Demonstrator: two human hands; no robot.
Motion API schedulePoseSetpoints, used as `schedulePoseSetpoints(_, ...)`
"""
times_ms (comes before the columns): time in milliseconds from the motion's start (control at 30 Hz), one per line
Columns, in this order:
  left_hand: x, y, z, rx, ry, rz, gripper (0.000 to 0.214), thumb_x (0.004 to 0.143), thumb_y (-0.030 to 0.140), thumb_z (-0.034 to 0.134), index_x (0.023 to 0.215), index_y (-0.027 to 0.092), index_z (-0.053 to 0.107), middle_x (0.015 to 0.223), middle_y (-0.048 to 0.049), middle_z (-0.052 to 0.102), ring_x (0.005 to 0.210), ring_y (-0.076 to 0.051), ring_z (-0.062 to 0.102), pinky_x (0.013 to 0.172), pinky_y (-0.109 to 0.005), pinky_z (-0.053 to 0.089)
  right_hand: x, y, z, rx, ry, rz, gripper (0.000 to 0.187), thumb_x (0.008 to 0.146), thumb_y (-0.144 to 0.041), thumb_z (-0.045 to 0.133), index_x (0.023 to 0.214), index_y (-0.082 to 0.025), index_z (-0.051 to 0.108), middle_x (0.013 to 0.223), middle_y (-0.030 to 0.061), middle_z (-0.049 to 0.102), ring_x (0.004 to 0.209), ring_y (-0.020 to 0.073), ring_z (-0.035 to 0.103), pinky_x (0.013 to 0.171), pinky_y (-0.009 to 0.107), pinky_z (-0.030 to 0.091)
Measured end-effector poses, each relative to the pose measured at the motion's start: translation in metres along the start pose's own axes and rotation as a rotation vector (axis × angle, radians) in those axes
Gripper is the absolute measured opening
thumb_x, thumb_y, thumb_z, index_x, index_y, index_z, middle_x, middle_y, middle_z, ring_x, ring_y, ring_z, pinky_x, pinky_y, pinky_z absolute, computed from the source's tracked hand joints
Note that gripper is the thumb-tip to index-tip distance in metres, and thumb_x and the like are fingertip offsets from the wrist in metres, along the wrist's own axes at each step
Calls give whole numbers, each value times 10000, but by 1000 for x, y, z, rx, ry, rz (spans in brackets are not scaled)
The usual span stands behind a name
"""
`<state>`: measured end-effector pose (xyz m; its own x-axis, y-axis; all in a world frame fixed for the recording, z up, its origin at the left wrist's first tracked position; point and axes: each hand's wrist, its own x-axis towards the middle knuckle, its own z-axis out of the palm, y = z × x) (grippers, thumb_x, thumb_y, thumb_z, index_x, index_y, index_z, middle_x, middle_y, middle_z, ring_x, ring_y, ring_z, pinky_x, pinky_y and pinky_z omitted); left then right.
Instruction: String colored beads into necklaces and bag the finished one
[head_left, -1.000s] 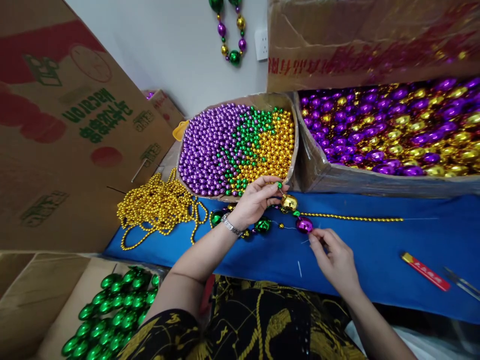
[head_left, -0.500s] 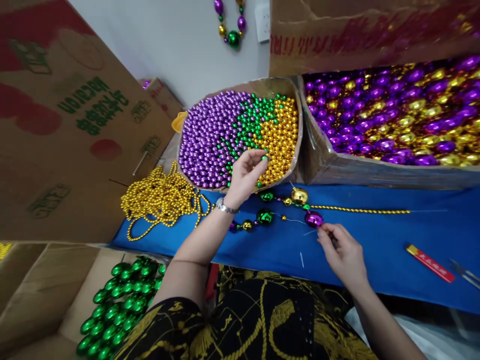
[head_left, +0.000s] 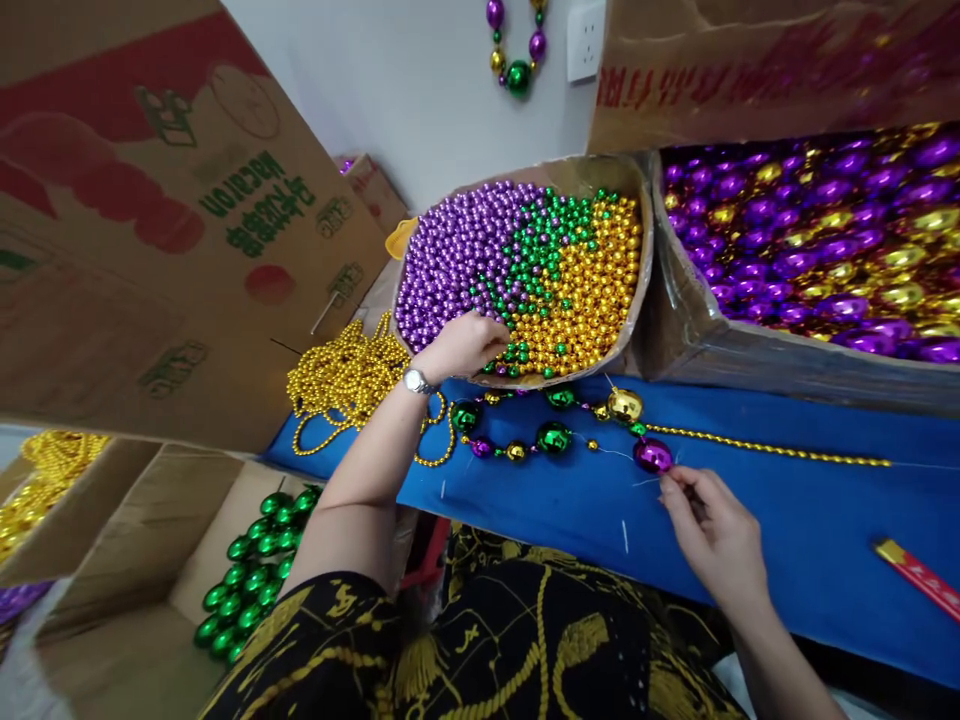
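Note:
My left hand point(head_left: 471, 343) reaches over the near rim of a box of small beads point(head_left: 562, 270) sorted into purple, green and gold. Its fingers are pinched down among the green beads, and the fingertips are hidden. My right hand point(head_left: 712, 530) pinches the near end of a large shiny purple bead point(head_left: 652, 455) on a thin clear string. From there the string runs left through a small gold bead point(head_left: 592, 445) to a large green bead point(head_left: 554, 438). More strung beads curve behind, with a big gold bead point(head_left: 625, 405) and a gold bead strand point(head_left: 772, 445) stretching right.
A heap of gold bead chains point(head_left: 349, 385) lies left on the blue cloth point(head_left: 555, 510). At right stands a carton point(head_left: 780, 350) of large purple and gold beads. A carton of green beads point(head_left: 259, 560) is below left. A red and yellow packet point(head_left: 919, 578) lies far right.
My left hand has moved left and down among the green beads; the green bead at its fingertips is no longer visible there. My right hand stays at the purple bead. The whole view has shifted.

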<state>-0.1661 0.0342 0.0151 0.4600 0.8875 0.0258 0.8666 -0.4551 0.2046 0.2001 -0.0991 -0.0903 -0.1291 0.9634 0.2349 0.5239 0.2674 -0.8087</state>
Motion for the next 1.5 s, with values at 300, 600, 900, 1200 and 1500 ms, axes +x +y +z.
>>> schedulePoseSetpoints(300,-13,13,15,-204,36,-80,176,738,176,641,877,223,738,809,-44,707,695,-150,584,624,-258,395,1,-6,5,2,-24,-46,138,947,-334,540,965,-224,621,848,19,633,693,133,641,648,248,504)
schedulePoseSetpoints(600,-4,100,38,-1797,102,-359,277,780,333,756,993,179,670,897,-52,716,699,-102,662,602,-215,512,0,-18,2,-38,-20,-110,109,957,-291,531,955,-218,613,834,15,623,724,121,616,634,221,471)
schedulePoseSetpoints(900,4,117,45,-1917,60,-395,262,770,295,780,958,146,677,860,-56,719,699,-103,676,602,-202,536,1,-20,-2,-65,8,-121,115,955,-289,526,950,-218,617,830,18,632,727,127,622,662,232,486)
schedulePoseSetpoints(1200,4,114,45,-1795,98,-380,242,785,305,767,959,146,710,867,-60,728,702,-97,673,617,-200,543,1,-20,-6,-111,26,-145,135,958,-303,511,957,-227,622,848,31,658,742,145,643,668,244,504)
schedulePoseSetpoints(1500,5,116,46,-1789,80,-380,241,789,306,763,959,143,712,847,-62,725,695,-99,671,627,-206,545,1,-19,-6,-120,28,-150,127,959,-296,513,943,-223,616,843,27,651,733,140,640,645,236,502)
